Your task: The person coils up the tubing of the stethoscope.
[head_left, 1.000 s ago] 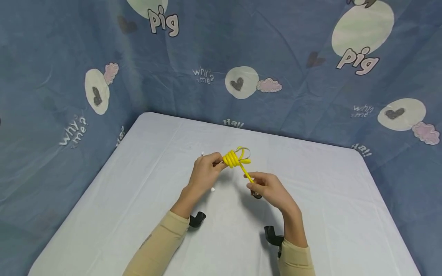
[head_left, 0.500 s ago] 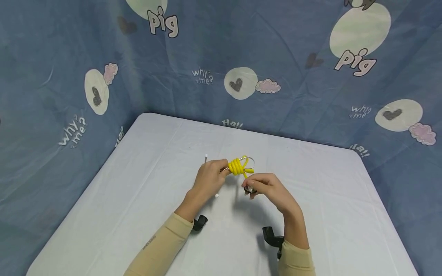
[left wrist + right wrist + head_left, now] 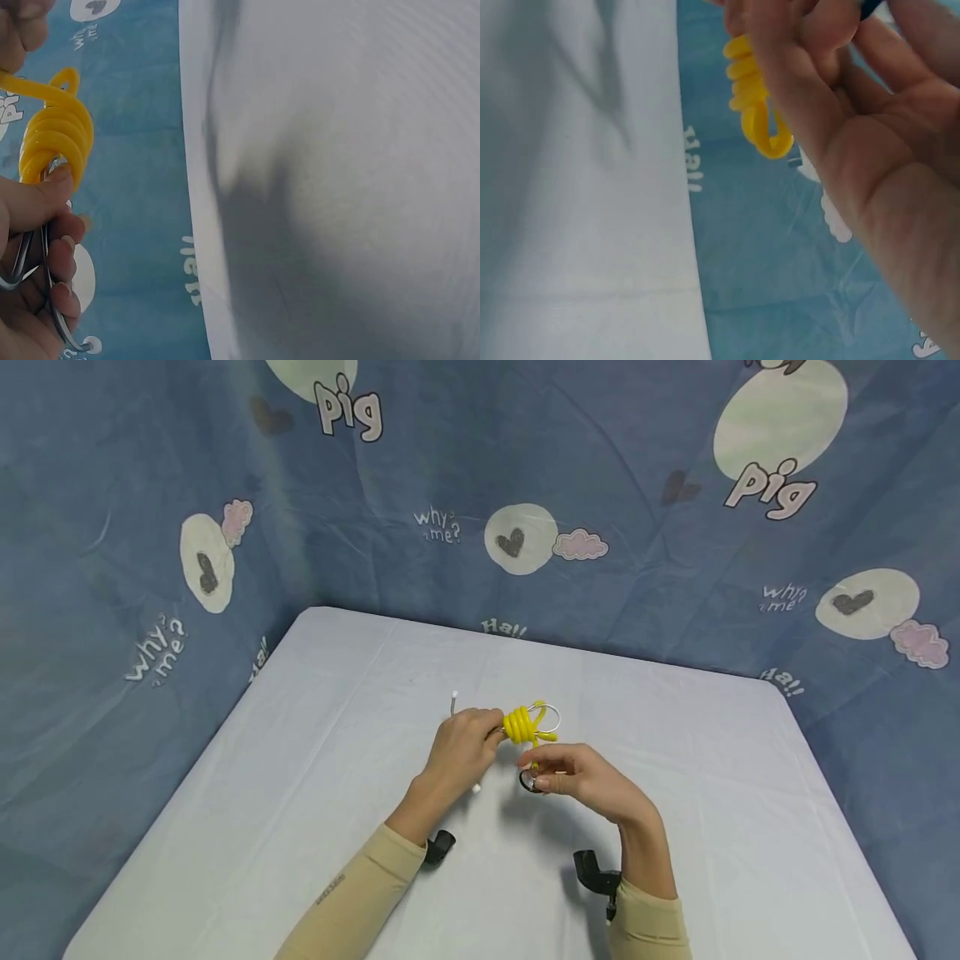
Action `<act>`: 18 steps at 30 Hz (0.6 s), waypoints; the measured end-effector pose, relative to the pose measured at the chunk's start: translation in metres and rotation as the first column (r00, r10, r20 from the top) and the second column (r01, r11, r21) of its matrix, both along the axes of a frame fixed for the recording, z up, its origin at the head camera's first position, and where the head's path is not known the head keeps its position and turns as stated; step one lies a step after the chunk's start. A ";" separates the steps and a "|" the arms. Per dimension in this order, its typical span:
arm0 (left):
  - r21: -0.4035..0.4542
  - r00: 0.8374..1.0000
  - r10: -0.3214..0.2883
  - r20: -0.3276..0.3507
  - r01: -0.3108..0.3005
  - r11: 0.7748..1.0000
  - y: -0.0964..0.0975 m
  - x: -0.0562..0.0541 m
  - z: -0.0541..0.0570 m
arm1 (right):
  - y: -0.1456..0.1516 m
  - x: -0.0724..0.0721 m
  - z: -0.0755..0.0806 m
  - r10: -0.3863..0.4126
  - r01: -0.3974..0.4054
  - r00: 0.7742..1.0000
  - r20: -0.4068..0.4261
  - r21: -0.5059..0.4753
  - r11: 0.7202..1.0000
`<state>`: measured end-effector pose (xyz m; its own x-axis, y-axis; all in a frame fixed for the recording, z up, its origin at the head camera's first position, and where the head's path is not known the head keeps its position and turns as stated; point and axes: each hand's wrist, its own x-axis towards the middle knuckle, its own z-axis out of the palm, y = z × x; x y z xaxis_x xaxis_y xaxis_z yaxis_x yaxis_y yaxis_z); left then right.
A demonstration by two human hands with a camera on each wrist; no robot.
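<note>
A yellow cord [image 3: 518,725] is wound in several tight turns round a bent metal wire piece [image 3: 552,708], which has a rounded loop at one end. My left hand [image 3: 463,748] grips the two-legged wire shank just beside the coil; the legs end in white tips [image 3: 454,695]. In the left wrist view the thumb presses right at the lower turns of the coil [image 3: 56,139]. At the cord's free end, below the coil, my right hand [image 3: 596,779] pinches a small black-rimmed round piece [image 3: 528,781]. The right wrist view shows the cord's loop [image 3: 769,135] beyond the fingers.
Both hands are above a table with a white cloth [image 3: 315,710]. A printed blue curtain [image 3: 420,577] stands behind and to the left. Black angled wrist mounts [image 3: 596,872] stick out below the sleeves.
The left hand and the coil have shifted a little right and toward me. My right hand has slid down the cord to its end piece, and its straight stretch has drawn in.
</note>
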<state>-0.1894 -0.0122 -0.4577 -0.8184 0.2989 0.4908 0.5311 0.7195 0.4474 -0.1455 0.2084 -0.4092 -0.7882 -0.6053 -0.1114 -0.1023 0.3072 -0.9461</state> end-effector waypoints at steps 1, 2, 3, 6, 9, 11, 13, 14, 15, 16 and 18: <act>-0.003 1.000 0.003 0.002 -0.003 1.000 -0.001 0.000 0.000 | -0.001 0.000 0.000 0.018 -0.018 1.000 -0.001 0.032 0.999; -0.005 1.000 0.003 0.007 -0.003 1.000 -0.001 0.000 0.000 | -0.001 0.000 0.001 0.036 -0.036 0.999 0.004 0.056 0.998; -0.005 1.000 0.002 0.011 -0.002 1.000 -0.002 0.000 -0.001 | -0.002 0.001 0.001 0.049 -0.049 0.999 0.007 0.073 0.996; 0.000 1.000 -0.005 0.026 0.005 1.000 -0.001 0.002 -0.002 | -0.001 0.003 0.003 0.059 -0.062 0.998 0.029 0.105 0.993; 0.012 0.999 -0.011 0.040 0.010 1.000 0.000 0.003 -0.005 | 0.002 0.004 0.004 0.053 -0.057 0.997 0.050 0.072 0.996; 0.016 0.999 -0.012 0.051 0.011 1.000 0.000 0.003 -0.006 | 0.006 0.005 0.004 0.040 -0.042 0.997 0.070 0.038 0.998; 0.020 0.998 -0.013 0.060 0.012 1.000 0.000 0.003 -0.005 | 0.010 0.005 0.004 0.024 -0.023 0.996 0.088 -0.008 1.000; 0.023 0.998 -0.014 0.062 0.013 1.000 0.001 0.003 -0.005 | 0.011 0.005 0.004 0.017 -0.014 0.996 0.093 -0.025 1.000; 0.025 0.998 -0.016 0.062 0.014 1.000 0.001 0.003 -0.005 | 0.013 0.004 0.005 0.014 -0.010 0.995 0.095 -0.042 0.999; 0.023 0.998 -0.016 0.061 0.015 1.000 0.001 0.003 -0.004 | 0.014 0.004 0.004 0.017 -0.012 0.995 0.095 -0.053 0.999; 0.017 0.998 -0.012 0.056 0.012 1.000 0.001 0.003 -0.003 | 0.015 0.004 0.004 0.028 -0.023 0.996 0.087 -0.053 0.998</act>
